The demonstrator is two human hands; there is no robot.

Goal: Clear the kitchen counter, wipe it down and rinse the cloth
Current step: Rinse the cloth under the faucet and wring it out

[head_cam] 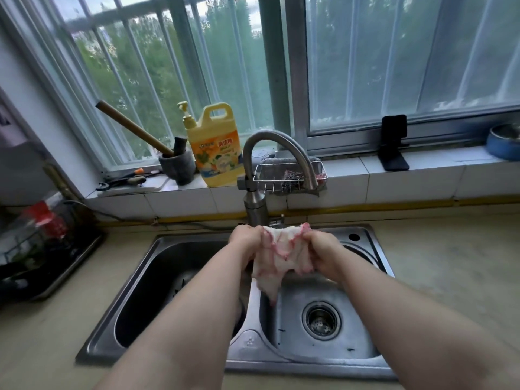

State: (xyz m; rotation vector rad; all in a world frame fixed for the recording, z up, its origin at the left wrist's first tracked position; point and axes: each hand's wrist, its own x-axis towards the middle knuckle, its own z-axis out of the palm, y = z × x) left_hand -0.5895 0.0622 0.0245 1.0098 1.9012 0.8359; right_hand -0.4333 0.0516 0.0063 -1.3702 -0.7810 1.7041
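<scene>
Two window panes [394, 66] fill the upper half of the frame, above a tiled sill. Below it, a beige counter [450, 263] spans the lower half and carries a steel double sink [244, 343] at lower centre. A dark dish tray [56, 277] sits at the left edge.

Both forearms enter from the bottom edge and meet over the back of the sink. The left hand [244, 242] and right hand [323, 254] each curl their fingers round an upper edge of the cloth [281, 263], bunching it between them. The cloth is white with pink trim. It hangs at frame centre, and its lower tip points down along the divider side of the right basin.

A curved faucet [264, 135] rises just behind the hands; whether water runs cannot be told. On the sill, left of the faucet, stand a yellow detergent bottle [216, 147] and a stone mortar [178, 167] holding a pestle [132, 126]. A wire rack [289, 175] sits behind the spout. A black phone stand [394, 142] and a blue bowl [503, 144] lie to the right. A drain strainer [320, 319] marks the right basin floor.
</scene>
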